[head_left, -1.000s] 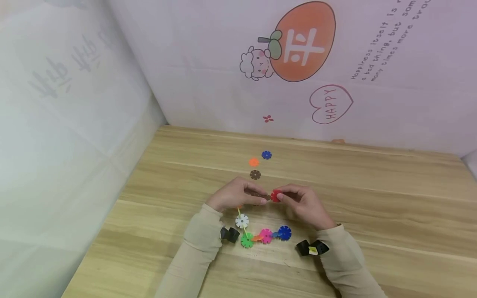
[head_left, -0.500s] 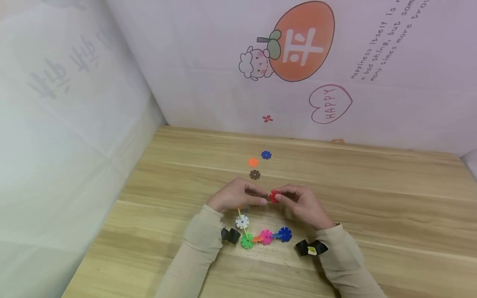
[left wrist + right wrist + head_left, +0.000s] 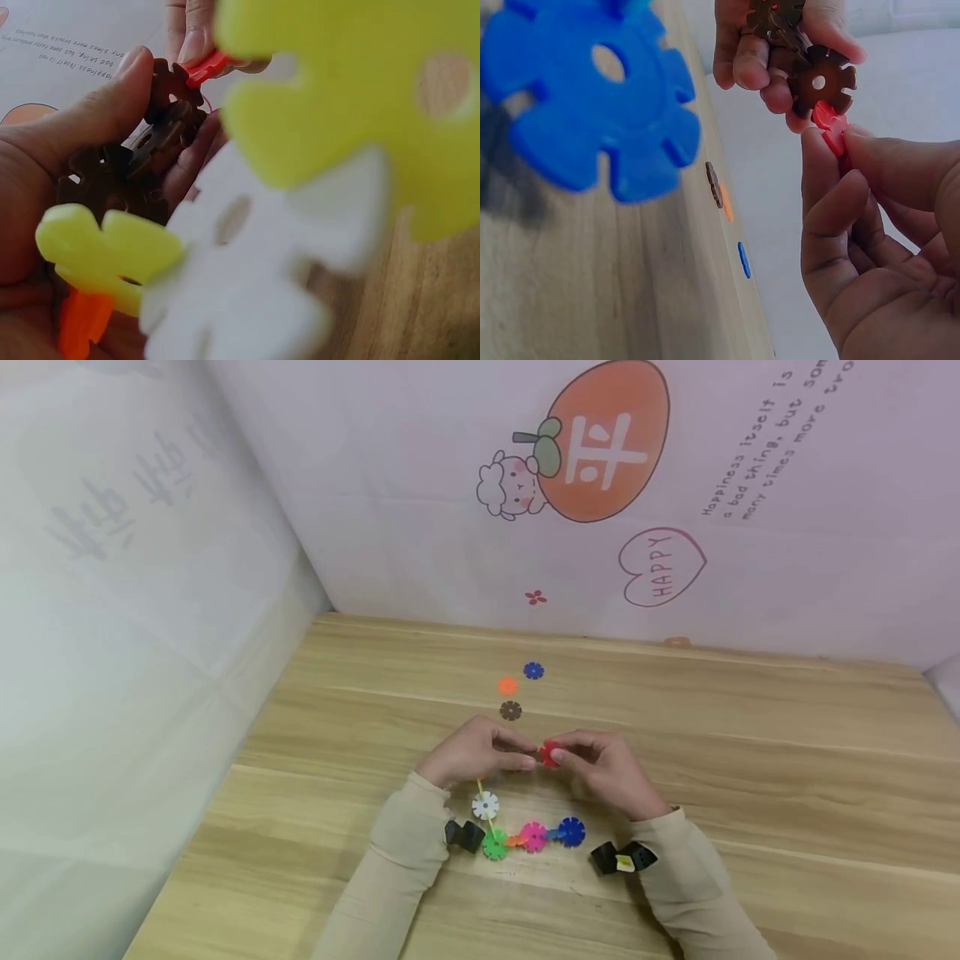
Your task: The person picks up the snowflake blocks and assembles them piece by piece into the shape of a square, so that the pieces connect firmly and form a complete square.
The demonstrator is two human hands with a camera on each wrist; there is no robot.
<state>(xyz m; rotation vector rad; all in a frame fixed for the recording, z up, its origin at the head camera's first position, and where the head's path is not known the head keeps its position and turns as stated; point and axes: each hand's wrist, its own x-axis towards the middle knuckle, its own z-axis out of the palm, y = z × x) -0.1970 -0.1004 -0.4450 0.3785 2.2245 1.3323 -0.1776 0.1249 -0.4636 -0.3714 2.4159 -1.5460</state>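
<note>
Between thumb and fingers, my left hand (image 3: 476,752) holds the brown notched discs (image 3: 176,94) at one end of a chain of plastic snowflake discs. My right hand (image 3: 611,774) pinches a red snowflake disc (image 3: 830,124) at its edge. In both wrist views the red disc stands crosswise at the rim of the outermost brown disc (image 3: 821,82), overlapping one of its notches. From the left hand the chain runs toward the body through a white disc (image 3: 485,805) and a green disc (image 3: 495,844). It then turns right through a pink disc (image 3: 533,837) to a blue disc (image 3: 572,832).
Beyond the hands, a loose brown disc (image 3: 511,711), an orange disc (image 3: 507,686) and another blue disc (image 3: 533,671) lie flat on the wooden table (image 3: 750,760). A printed white cloth (image 3: 405,527) rises behind the table's far edge; another hangs at the left.
My right hand has brought the red disc slightly left, closer against the brown disc. The left hand stays nearly in place with the chain.
</note>
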